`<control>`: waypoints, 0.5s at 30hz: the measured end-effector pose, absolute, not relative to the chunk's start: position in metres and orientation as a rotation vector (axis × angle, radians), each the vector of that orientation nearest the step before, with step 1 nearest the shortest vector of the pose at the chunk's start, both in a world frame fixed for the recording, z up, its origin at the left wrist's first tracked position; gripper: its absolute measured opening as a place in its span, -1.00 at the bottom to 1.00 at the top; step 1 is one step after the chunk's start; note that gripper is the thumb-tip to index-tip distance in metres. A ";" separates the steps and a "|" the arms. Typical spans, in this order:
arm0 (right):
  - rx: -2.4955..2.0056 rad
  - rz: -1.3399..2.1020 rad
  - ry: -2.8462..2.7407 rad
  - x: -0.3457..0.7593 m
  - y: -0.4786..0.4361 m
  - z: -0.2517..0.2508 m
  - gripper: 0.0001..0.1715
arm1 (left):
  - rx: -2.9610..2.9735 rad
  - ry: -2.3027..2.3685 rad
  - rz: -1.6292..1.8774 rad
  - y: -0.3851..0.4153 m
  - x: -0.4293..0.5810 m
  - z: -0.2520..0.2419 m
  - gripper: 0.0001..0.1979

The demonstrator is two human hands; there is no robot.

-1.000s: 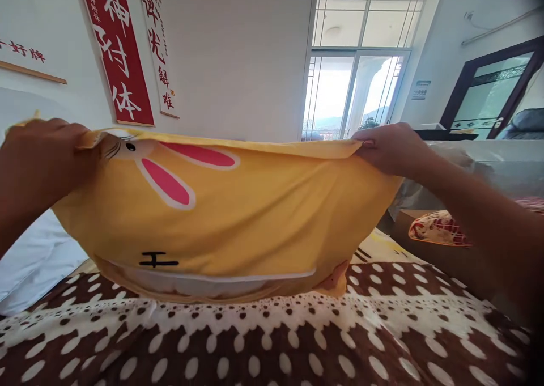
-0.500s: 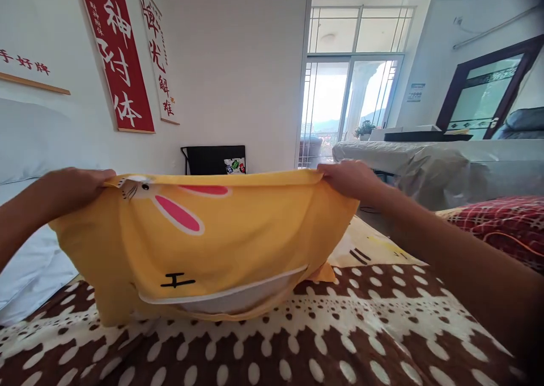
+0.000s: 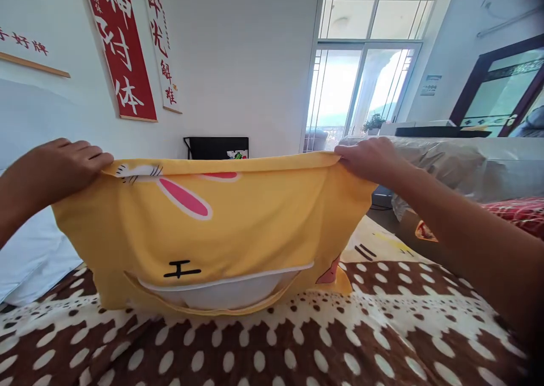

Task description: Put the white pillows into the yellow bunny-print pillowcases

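- Left hand [image 3: 63,170]: grip clamped on the yellow cloth [image 3: 250,227], upper left.
- Right hand [image 3: 368,158]: grip clamped on its upper right.
- Dotted blanket [image 3: 272,355] beneath, near.

Red banner [image 3: 121,49] says 神附体, skinny scroll [image 3: 162,49] just right of it has 光解难 lower down, wall hanging [image 3: 30,44] left of it ends 好牌 lol

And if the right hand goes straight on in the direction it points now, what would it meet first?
The yellow cloth: the right hand grips its upper edge. Past that edge, the white wall seems next in line, but one view leaves depth unclear.
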State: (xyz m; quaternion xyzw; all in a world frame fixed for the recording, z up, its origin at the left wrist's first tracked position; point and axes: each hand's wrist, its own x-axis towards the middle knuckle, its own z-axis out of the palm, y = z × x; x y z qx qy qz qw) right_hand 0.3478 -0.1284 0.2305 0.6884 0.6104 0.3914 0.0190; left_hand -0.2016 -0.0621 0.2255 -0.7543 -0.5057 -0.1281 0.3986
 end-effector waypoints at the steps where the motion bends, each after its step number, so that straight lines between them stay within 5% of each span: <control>1: 2.201 1.294 1.856 0.347 -0.128 0.236 -0.55 | -1.829 -1.294 -0.265 -0.064 -0.200 0.229 -0.77; 5: 2.472 1.515 1.794 0.344 -0.127 0.256 -0.46 | -1.609 -1.429 -0.367 -0.068 -0.197 0.246 -0.73; 15: 2.335 0.842 1.886 0.354 -0.109 0.218 -0.66 | -2.311 -1.845 -0.315 -0.047 -0.171 0.168 -0.84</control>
